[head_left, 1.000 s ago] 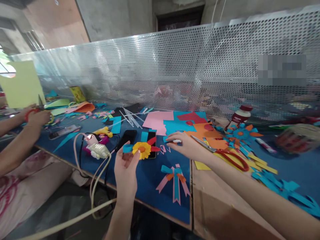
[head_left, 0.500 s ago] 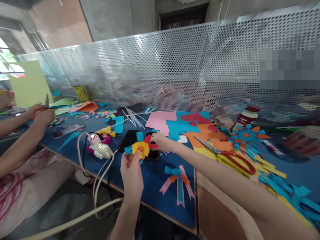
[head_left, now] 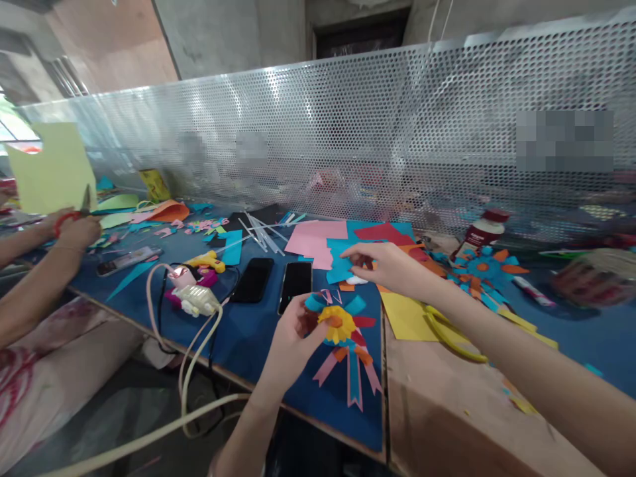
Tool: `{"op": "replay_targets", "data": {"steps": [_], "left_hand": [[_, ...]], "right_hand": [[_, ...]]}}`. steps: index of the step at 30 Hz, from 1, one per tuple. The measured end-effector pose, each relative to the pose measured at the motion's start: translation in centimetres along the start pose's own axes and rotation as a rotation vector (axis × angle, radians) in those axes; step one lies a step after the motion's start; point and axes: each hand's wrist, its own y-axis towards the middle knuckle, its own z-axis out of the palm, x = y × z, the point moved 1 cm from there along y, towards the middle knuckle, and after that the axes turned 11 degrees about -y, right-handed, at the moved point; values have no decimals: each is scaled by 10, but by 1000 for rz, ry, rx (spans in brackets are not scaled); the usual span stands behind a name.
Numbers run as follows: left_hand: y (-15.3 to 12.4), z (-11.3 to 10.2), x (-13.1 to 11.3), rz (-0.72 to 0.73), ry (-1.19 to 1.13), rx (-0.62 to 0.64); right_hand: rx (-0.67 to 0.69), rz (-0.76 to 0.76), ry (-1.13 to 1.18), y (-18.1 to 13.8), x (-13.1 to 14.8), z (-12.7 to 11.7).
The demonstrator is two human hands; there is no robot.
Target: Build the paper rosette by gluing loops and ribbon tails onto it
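Fingers of left hand [head_left: 291,341] closed on yellow paper flower [head_left: 340,326], pinched at its left side under the thumb. Right hand [head_left: 385,266] half-curled near blue paper [head_left: 338,266]; grip cannot be told.

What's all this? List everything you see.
Yellow flower: one, yellow, centre
Ribbon piece: one, pink and blue, front centre
Phones: two, black, centre
Glue gun: one, yellow, left
Plug: one, cream, left
Sticks: several, whitish, centre
Scraps: many, mixed, left
Papers: several, mixed, centre
Blue flower: one, mostly blue, right
Bottle: one, maroon, right
Scissors: one pair, red handles, co-worker's hand
Large sheet: one, pale green, far left
Screen: one, silver, behind
Left hand: one, bare, holding yellow flower
Right hand: one, bare, over papers
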Motion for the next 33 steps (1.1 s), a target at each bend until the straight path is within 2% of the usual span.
{"op": "replay_targets", "data": {"steps": [6, 11, 24, 33], "left_hand": [[-2, 6, -3, 16, 222, 111], [-3, 3, 1, -19, 231, 121], [-6, 1, 2, -112, 54, 138], [-5, 7, 4, -148, -39, 152]], "right_hand": [[178, -159, -40, -22, 14, -3], [261, -289, -85, -25, 19, -6], [317, -321, -147, -22, 29, -14], [335, -282, -142, -24, 31, -18]]}}
